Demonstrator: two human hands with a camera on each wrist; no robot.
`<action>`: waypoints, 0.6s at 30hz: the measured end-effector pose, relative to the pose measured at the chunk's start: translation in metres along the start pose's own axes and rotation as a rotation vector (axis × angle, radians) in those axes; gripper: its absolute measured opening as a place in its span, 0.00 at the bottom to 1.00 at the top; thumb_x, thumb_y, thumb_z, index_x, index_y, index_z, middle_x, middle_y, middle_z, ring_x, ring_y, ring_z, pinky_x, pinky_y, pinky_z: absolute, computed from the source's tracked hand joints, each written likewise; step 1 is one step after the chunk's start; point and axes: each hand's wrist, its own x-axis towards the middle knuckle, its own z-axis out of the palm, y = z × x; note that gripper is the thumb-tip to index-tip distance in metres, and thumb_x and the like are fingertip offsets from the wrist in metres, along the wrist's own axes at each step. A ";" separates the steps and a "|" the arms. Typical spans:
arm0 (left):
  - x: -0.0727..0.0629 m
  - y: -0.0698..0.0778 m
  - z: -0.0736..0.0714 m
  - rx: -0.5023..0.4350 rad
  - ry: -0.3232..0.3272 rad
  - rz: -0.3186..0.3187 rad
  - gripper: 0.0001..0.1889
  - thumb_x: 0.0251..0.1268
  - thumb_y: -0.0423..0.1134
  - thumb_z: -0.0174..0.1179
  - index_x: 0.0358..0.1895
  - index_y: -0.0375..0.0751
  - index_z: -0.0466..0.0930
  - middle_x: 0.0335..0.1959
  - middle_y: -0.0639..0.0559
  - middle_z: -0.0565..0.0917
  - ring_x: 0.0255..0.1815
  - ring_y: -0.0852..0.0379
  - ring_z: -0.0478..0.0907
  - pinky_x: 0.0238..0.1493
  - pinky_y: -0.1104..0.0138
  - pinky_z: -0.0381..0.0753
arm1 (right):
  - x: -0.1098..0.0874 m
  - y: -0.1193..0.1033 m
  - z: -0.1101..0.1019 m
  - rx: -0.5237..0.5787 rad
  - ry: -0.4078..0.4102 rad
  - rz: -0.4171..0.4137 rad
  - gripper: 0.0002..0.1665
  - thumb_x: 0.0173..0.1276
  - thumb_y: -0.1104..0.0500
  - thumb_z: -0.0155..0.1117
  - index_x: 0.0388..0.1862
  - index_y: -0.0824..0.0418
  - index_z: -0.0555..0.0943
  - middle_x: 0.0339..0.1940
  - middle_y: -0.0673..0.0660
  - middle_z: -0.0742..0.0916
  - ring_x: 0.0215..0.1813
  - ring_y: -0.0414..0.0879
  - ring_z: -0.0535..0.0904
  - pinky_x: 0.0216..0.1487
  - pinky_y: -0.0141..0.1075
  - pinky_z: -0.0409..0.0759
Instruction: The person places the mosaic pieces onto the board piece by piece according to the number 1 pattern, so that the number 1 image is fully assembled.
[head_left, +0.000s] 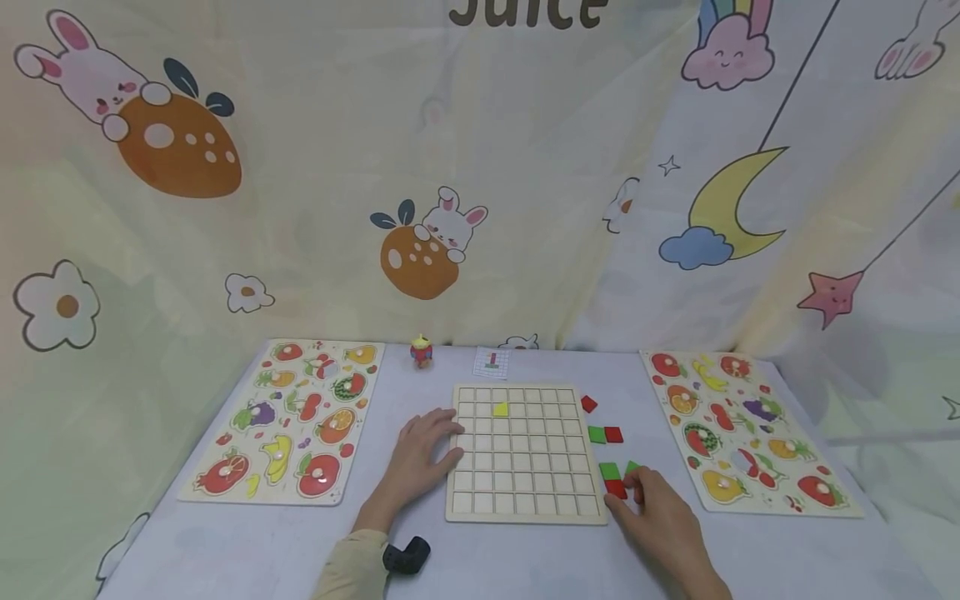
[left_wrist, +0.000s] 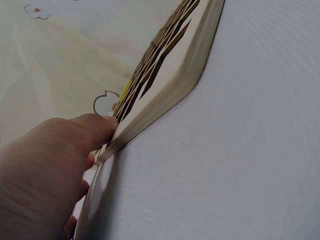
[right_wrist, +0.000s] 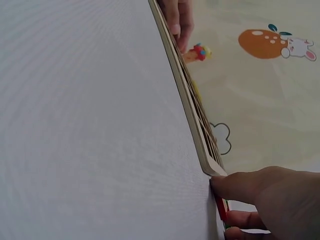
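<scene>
A pale wooden grid board point(head_left: 525, 502) with square cells lies in the middle of the table. One yellow piece point(head_left: 500, 409) sits in an upper cell. My left hand point(head_left: 422, 454) rests at the board's left edge, thumb and fingers spread along it; the thumb touches the rim in the left wrist view. Beside the board's lower right corner, my right hand point(head_left: 663, 517) has thumb and curled fingers around a red square tile point(head_left: 616, 489); the thumb touches it in the right wrist view. A green tile point(head_left: 609, 472) adjoins it, and another green piece point(head_left: 632, 467) is partly hidden by the fingers.
Right of the board lie a red piece point(head_left: 588, 404), a green tile point(head_left: 597, 434) and a red tile point(head_left: 613, 435). Fruit puzzle boards stand left point(head_left: 351, 492) and right point(head_left: 843, 508). Behind are a small figurine point(head_left: 422, 352) and a patterned card point(head_left: 492, 362).
</scene>
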 end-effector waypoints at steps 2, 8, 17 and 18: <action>0.000 0.001 0.000 -0.001 0.002 0.001 0.14 0.59 0.47 0.63 0.49 0.56 0.78 0.63 0.54 0.74 0.69 0.51 0.66 0.68 0.44 0.56 | 0.000 0.000 0.001 -0.003 0.010 -0.007 0.23 0.57 0.46 0.68 0.43 0.59 0.75 0.28 0.51 0.73 0.28 0.43 0.67 0.26 0.34 0.61; 0.000 0.003 -0.002 0.002 0.031 0.026 0.14 0.58 0.45 0.64 0.48 0.52 0.79 0.62 0.50 0.75 0.68 0.48 0.67 0.66 0.42 0.57 | 0.001 0.000 0.001 0.001 0.038 -0.011 0.22 0.58 0.51 0.67 0.47 0.61 0.76 0.37 0.55 0.74 0.32 0.44 0.68 0.29 0.33 0.64; 0.000 0.003 -0.002 -0.016 -0.009 -0.007 0.15 0.60 0.47 0.63 0.49 0.53 0.79 0.64 0.51 0.74 0.69 0.50 0.65 0.68 0.43 0.54 | 0.004 0.004 -0.004 0.094 0.000 0.041 0.24 0.60 0.53 0.66 0.53 0.62 0.75 0.38 0.53 0.79 0.33 0.43 0.70 0.29 0.31 0.65; 0.000 0.002 -0.002 -0.017 -0.010 -0.007 0.15 0.60 0.47 0.63 0.49 0.53 0.79 0.64 0.51 0.74 0.70 0.50 0.65 0.69 0.44 0.54 | 0.005 0.004 -0.004 0.109 -0.006 0.043 0.24 0.61 0.53 0.65 0.53 0.61 0.74 0.38 0.53 0.79 0.34 0.43 0.70 0.29 0.31 0.65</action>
